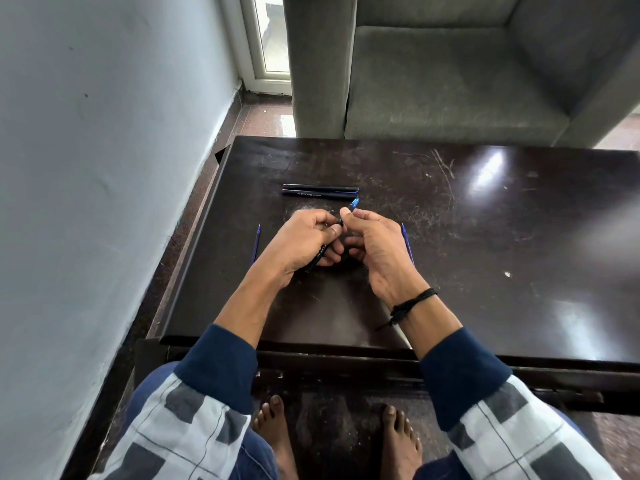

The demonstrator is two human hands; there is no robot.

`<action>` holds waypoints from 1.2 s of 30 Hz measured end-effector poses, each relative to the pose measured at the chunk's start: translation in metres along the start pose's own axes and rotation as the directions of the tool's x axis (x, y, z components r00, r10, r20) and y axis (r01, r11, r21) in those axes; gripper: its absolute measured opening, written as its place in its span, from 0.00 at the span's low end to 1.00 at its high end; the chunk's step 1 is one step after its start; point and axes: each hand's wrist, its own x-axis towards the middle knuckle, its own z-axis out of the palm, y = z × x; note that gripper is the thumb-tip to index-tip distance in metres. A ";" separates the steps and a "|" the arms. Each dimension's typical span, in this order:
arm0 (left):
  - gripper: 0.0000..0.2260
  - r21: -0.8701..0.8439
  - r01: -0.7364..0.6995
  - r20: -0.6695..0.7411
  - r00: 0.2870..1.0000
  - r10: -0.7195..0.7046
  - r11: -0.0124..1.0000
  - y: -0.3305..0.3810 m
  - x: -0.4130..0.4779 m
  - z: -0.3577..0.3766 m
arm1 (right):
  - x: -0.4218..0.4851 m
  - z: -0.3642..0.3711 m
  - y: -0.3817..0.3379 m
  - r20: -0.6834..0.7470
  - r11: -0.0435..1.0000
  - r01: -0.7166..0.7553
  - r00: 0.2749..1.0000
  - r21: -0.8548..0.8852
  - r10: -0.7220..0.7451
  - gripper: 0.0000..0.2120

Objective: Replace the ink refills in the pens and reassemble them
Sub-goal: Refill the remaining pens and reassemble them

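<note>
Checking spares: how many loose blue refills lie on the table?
2: left refill beside the left hand; right refill partly behind the right hand. Others may be hidden.

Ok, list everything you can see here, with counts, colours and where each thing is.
Pens: two, dark, side by side at the table's far middle.
Held pen: one, dark with blue tip, between both grips.
Refills: two, blue, one left of the grips, one right.
Table: one, dark brown, underneath.
Sofa: one, grey, behind the table.
Wrist cord: one, black, right wrist.
Feet: two, bare, on the floor.
Left grip: holds the pen's barrel.
Right grip: pinches the pen's front end.
</note>
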 end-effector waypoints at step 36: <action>0.07 0.024 -0.007 -0.010 1.000 0.007 1.000 -0.004 0.004 0.000 | 0.001 0.000 -0.001 0.020 0.999 0.014 1.000 -0.042 -0.013 0.01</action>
